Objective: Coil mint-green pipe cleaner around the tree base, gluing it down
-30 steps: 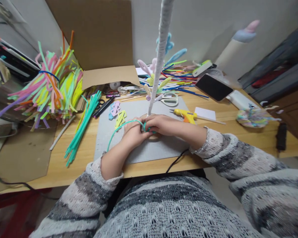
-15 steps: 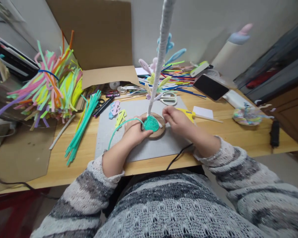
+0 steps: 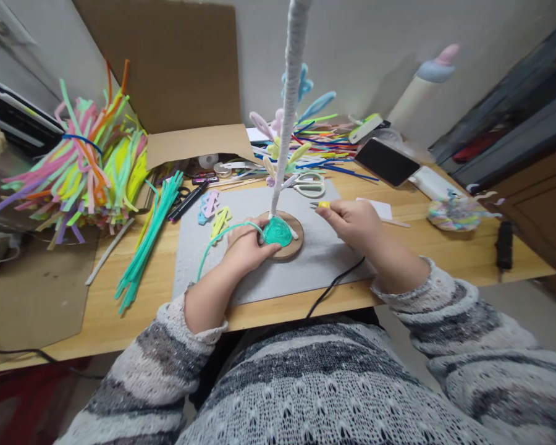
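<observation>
My left hand [image 3: 250,248] curls around the left side of a flat green pipe-cleaner coil [image 3: 278,231], thumb along its lower edge. A loose green tail from the coil arcs left over my fingers and wrist. The coil lies over a round wood slice [image 3: 293,246], from which a tall white wrapped stem [image 3: 285,117] rises. A short white end shows at the coil's right. To the right of the slice, my right hand [image 3: 347,221] is closed around a yellow tool [image 3: 323,204], its pointed metal tip facing left. The rest of the tool is hidden by my fingers.
A grey mat [image 3: 241,281] lies beneath the work. Green pipe cleaners [image 3: 151,238] and a large multicoloured bundle [image 3: 86,164] are at left. Scissors [image 3: 310,184], a phone [image 3: 387,161] and pastel flowers [image 3: 275,127] stand or lie behind. A black cable [image 3: 336,287] crosses the front edge.
My right hand has moved right, away from the wood slice, and now grips the yellow tool. My left hand stays at the coil. The whole view has shifted slightly.
</observation>
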`<state>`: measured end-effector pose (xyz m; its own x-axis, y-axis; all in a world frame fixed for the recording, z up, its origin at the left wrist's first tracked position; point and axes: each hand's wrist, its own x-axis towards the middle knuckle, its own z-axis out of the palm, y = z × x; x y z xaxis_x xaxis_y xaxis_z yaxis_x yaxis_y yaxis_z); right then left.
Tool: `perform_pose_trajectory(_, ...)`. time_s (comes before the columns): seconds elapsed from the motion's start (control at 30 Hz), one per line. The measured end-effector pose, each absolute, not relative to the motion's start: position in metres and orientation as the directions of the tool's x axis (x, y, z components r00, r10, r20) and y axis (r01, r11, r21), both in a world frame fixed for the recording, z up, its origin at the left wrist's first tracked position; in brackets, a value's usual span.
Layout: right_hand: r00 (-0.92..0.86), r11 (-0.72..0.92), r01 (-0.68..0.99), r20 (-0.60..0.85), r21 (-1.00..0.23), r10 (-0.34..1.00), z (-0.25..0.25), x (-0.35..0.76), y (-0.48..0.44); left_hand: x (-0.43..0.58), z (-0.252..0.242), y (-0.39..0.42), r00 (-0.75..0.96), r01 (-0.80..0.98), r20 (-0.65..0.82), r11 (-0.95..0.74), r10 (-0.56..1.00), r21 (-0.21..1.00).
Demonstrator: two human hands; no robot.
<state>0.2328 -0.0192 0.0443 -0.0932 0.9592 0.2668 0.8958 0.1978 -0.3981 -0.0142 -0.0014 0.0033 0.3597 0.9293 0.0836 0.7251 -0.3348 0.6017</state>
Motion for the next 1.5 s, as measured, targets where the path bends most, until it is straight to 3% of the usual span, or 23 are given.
perform_pose_trajectory(0.13,-0.433,0.501,0.788,0.256,-0.358,0.864,0.035,0.212,-0.024,-0.014,0.003,-0.001,0.373,0.721,0.088,-0.348,0.924,0.599)
perform_pose_trajectory(0.2,-0.521,0.588,0.737,0.273,-0.333,0.808,0.029,0.203,-0.029,-0.014,0.003,-0.001,0.378,0.719,0.095,-0.357,0.921,0.597)
perform_pose_trajectory(0.37,-0.547,0.628,0.732,0.323,-0.262,0.772,0.016,0.196,-0.04,-0.013,0.004,-0.001,0.373,0.717,0.099,-0.354,0.923,0.6)
perform_pose_trajectory(0.5,-0.527,0.587,0.776,0.275,-0.23,0.804,0.008,0.195,-0.045,-0.014,0.002,-0.001,0.368,0.722,0.094,-0.348,0.925,0.598)
perform_pose_trajectory(0.67,-0.639,0.672,0.732,0.23,-0.111,0.734,0.009,0.192,-0.048,-0.015,0.0,0.0,0.381,0.734,0.107,-0.371,0.918,0.568)
perform_pose_trajectory(0.73,-0.625,0.655,0.737,0.199,-0.169,0.755,0.014,0.194,-0.043,-0.015,-0.001,0.0,0.372,0.744,0.111,-0.368,0.921,0.558)
perform_pose_trajectory(0.87,-0.463,0.461,0.752,0.12,-0.471,0.878,0.024,0.198,-0.031,-0.015,-0.001,-0.001,0.361,0.752,0.111,-0.359,0.926,0.553)
perform_pose_trajectory(0.93,-0.408,0.422,0.735,0.151,-0.531,0.901,0.026,0.196,-0.03,-0.015,0.0,-0.001,0.362,0.745,0.118,-0.363,0.925,0.559)
perform_pose_trajectory(1.0,-0.451,0.486,0.743,0.192,-0.46,0.871,0.022,0.19,-0.033,-0.015,0.002,-0.001,0.378,0.734,0.119,-0.376,0.918,0.565)
perform_pose_trajectory(1.1,-0.561,0.572,0.772,0.124,-0.277,0.818,0.011,0.18,-0.04,-0.015,0.005,-0.001,0.392,0.737,0.092,-0.372,0.915,0.564)
perform_pose_trajectory(1.23,-0.592,0.598,0.791,0.082,-0.128,0.801,0.0,0.173,-0.045,-0.017,0.007,0.0,0.405,0.727,0.069,-0.367,0.912,0.581)
perform_pose_trajectory(1.5,-0.658,0.663,0.749,0.106,-0.01,0.745,0.004,0.17,-0.044,-0.021,0.012,0.003,0.471,0.651,0.036,-0.376,0.881,0.659)
